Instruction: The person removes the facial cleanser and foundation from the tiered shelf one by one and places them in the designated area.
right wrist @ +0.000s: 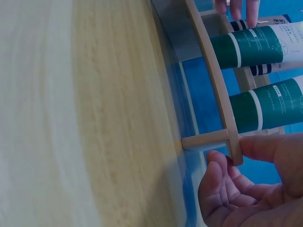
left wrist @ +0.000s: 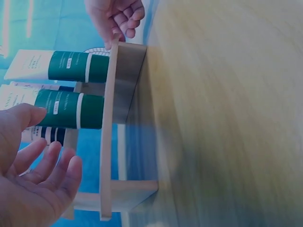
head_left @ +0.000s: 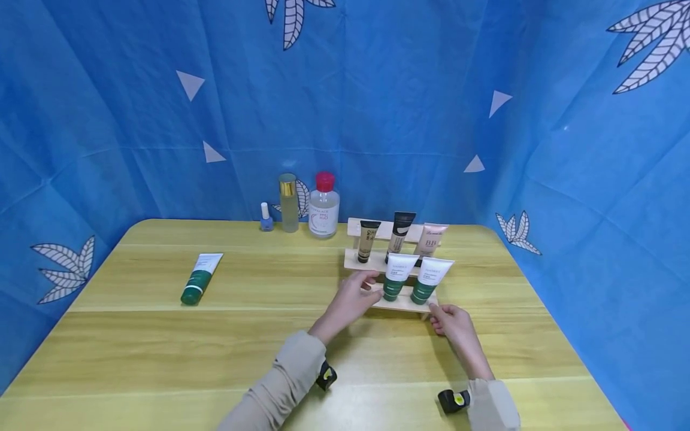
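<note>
A tiered wooden display rack (head_left: 396, 305) stands at the right back of the table. Two white-and-green squeeze tubes stand upside down on its lowest tier, the left tube (head_left: 398, 276) and the right tube (head_left: 431, 280). My left hand (head_left: 353, 297) is beside the left tube, its fingers spread and loosely bent; in the left wrist view its thumb (left wrist: 33, 113) overlaps that tube, and contact is unclear. With thumb and fingers, my right hand (right wrist: 251, 189) pinches the right end of the rack's lowest plank. Behind stand a gold tube (head_left: 366, 242), a black-topped tube (head_left: 401, 230) and a pink tube (head_left: 431, 239).
Another white-and-green tube (head_left: 202, 278) lies on the table at the left. Along the back edge stand a small blue nail polish bottle (head_left: 266, 221), a gold-capped bottle (head_left: 289, 209) and a red-capped clear bottle (head_left: 324, 212). A blue patterned cloth (head_left: 345, 108) hangs behind the table.
</note>
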A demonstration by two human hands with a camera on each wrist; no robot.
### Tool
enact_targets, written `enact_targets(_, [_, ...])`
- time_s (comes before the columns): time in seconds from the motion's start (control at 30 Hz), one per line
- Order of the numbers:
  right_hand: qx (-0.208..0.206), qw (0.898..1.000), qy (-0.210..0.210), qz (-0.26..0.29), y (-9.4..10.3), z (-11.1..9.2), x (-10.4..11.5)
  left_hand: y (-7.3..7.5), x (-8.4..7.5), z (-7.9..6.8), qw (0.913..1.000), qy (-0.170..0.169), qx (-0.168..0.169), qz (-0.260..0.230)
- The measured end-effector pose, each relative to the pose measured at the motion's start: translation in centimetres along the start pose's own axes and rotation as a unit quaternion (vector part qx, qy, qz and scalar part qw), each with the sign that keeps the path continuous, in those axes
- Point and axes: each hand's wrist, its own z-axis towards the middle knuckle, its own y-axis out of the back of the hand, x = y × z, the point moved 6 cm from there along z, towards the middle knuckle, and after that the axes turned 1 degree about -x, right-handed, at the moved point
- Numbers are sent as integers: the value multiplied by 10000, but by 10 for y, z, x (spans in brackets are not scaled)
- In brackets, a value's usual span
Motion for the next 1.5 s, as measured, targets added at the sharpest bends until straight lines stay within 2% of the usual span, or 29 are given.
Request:
enact_targets(0.37, [114, 9999, -20, -29, -1, 2, 0, -18, 2, 5, 9993, 141, -259, -209])
enact_targets(0.6, [153, 9999, -64, 42, -2, 1, -2, -28, 5, 8, 9989, 270, -300, -253])
enact_targets(0.93, [157, 9998, -142, 5, -2, 0, -1, -30, 5, 12, 9986, 412, -219, -268])
enact_targets(1.5, [94, 9997, -209, 67, -2, 1, -3, -35, 3, 15, 9996, 226, -135, -72])
